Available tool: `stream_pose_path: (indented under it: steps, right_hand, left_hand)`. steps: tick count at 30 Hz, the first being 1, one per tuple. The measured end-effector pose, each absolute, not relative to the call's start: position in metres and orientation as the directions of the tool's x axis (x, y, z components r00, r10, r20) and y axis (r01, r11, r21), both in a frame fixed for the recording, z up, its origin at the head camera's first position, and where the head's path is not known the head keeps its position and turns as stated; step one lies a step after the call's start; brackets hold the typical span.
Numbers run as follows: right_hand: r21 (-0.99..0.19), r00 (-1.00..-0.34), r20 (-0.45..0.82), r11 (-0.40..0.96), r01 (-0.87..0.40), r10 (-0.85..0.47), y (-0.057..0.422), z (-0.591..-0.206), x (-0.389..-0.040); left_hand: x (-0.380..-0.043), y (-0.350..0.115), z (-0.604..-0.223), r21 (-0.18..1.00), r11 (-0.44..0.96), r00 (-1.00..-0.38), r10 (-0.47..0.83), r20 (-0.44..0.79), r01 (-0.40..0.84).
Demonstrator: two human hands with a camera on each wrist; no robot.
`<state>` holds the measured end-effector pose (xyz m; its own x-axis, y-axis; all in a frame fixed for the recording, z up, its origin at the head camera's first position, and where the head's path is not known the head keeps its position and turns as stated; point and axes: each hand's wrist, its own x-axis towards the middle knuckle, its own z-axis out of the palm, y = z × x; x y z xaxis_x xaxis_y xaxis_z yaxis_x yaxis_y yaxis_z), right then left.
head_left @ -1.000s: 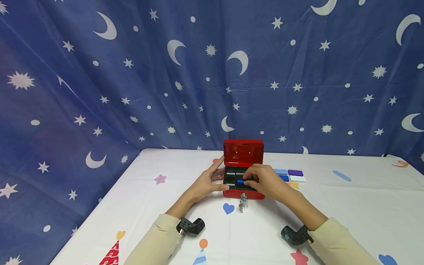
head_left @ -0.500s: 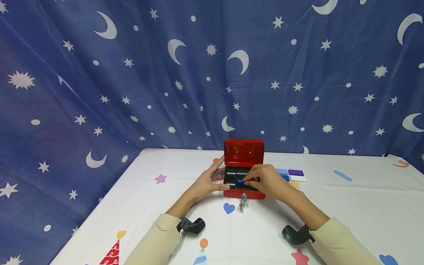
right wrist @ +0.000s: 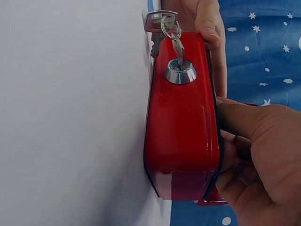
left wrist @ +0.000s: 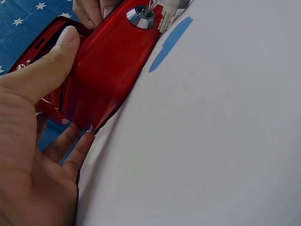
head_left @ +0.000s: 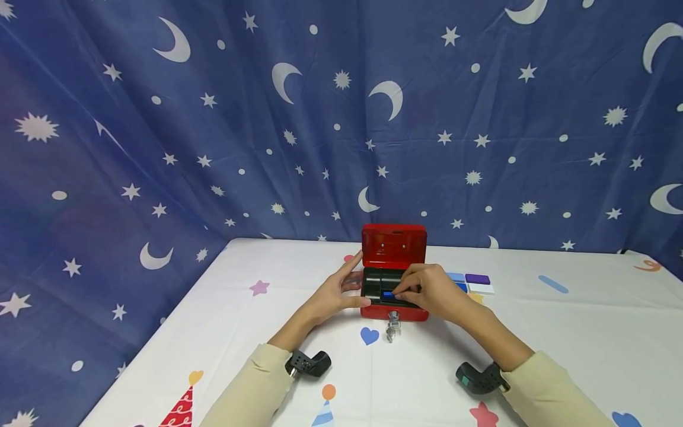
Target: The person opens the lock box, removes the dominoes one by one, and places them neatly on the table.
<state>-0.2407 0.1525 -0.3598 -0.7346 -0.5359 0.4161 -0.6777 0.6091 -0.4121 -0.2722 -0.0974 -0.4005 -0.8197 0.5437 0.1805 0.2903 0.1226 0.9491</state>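
A red metal cash box (head_left: 408,313) stands on the table with its lid (head_left: 393,244) raised, showing a black compartment tray (head_left: 372,287). My left hand (head_left: 335,298) grips the box's left end, thumb at the front rim and fingers along the side. In the left wrist view that thumb lies over the box's top edge. My right hand (head_left: 431,290) reaches into the tray's front right part, its fingertips pinching a small blue rectangular block (head_left: 388,294). The fingers partly hide this block. Keys (right wrist: 162,26) on a ring hang from the front lock (right wrist: 180,73).
Right of the box lie several flat rectangular blocks, among them a purple one (head_left: 477,279) and a white one (head_left: 481,289), partly behind my right hand. A white patterned cloth (head_left: 581,344) covers the table, and a blue star-and-moon curtain (head_left: 320,118) hangs behind it.
My right fingertips shift very slightly at the blue block, which lies a little flatter in the tray. The left hand and the box keep their places.
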Motion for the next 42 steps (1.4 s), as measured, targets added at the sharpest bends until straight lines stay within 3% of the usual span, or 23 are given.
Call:
stream_pose_path:
  steps: [12,19,42]
  right_hand:
    - [-0.390,-0.761,0.401,0.657,-0.645,-0.509,0.153,-0.361,-0.241]
    - [-0.386,-0.788,0.368,0.690,-0.612,-0.493,0.148,-0.359,-0.238]
    - [-0.429,-0.813,0.323,0.690,-0.583,-0.485,0.145,-0.358,-0.237]
  left_hand:
    - [-0.273,-0.096,-0.400,0.949,0.121,-0.814,0.553,0.179,0.291]
    - [-0.259,-0.096,-0.381,0.958,0.116,-0.814,0.560,0.155,0.262]
    - [-0.254,-0.097,-0.376,0.952,0.135,-0.814,0.560,0.154,0.273]
